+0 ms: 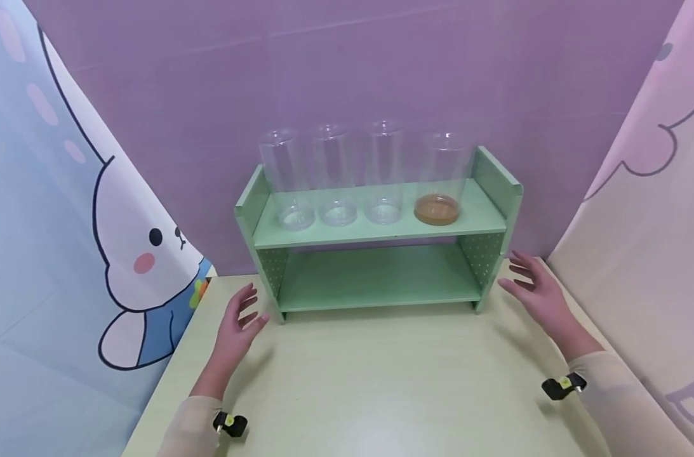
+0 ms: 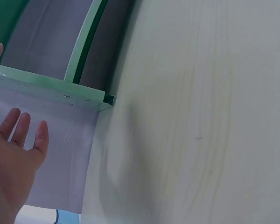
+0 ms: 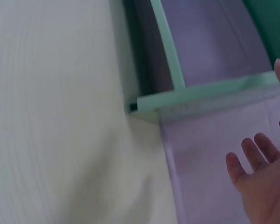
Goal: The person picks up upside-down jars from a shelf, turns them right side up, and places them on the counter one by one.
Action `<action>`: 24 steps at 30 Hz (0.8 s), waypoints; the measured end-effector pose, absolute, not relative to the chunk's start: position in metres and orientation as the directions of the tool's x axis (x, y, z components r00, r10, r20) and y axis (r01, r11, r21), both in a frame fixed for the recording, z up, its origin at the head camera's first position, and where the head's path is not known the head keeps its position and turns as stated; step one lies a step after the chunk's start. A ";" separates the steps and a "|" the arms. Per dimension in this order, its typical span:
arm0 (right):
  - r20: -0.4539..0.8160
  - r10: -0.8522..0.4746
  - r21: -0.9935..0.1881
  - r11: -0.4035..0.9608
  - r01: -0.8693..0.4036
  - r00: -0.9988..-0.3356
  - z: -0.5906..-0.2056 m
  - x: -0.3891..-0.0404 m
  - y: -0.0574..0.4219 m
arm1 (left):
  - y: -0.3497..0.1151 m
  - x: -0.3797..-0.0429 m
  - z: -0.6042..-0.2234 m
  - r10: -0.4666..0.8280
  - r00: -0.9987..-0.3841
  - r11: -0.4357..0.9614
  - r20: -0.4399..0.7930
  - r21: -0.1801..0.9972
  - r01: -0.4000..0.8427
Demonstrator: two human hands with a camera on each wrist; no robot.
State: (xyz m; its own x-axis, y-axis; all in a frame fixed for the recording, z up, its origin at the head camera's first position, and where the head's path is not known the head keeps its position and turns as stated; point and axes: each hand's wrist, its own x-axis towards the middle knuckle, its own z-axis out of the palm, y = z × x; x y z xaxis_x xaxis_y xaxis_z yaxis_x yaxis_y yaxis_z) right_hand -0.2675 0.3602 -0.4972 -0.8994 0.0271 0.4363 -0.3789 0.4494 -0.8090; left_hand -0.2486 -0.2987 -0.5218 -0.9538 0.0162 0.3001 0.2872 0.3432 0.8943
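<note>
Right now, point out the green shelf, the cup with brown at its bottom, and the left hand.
Green shelf (image 1: 381, 276): head view, bare lower board.
Brown-bottomed cup (image 1: 444, 174): head view, clear wall.
Left hand (image 1: 233, 332): head view, middle of the hand.

Only 1 letter-like sign in the head view: a purple mark (image 1: 687, 391) on the side cloth (image 1: 638, 254), R of the R hand (image 1: 541, 295) & closer to the wearer, past the sleeve (image 1: 627, 400). Tilted, cut off at view edge; B or a, can't tell. Black clip (image 1: 554, 388) behind that hand has a yellow-green patch (image 1: 565, 382), too small to read.
</note>
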 end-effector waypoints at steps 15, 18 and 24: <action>0.546 0.112 -0.785 0.413 -0.461 -0.830 -0.487 -0.273 0.332 | -0.295 -0.250 -0.524 0.007 -0.952 0.365 0.306 0.886 0.287; 0.565 0.116 -0.777 0.408 -0.480 -0.817 -0.484 -0.273 0.329 | -0.295 -0.250 -0.525 0.001 -0.949 0.353 0.314 0.888 0.294; 0.568 0.141 -0.776 0.421 -0.470 -0.811 -0.485 -0.276 0.326 | -0.295 -0.250 -0.525 0.004 -0.951 0.357 0.310 0.888 0.291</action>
State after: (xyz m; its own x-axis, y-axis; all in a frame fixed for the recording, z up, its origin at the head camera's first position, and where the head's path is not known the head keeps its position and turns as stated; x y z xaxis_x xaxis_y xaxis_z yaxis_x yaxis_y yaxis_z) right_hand -0.2762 0.3264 -0.4846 -0.8107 0.1409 0.5682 -0.4705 0.4208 -0.7756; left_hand -0.2502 -0.2950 -0.5248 -0.9507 0.0042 0.3100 0.2910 0.3568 0.8877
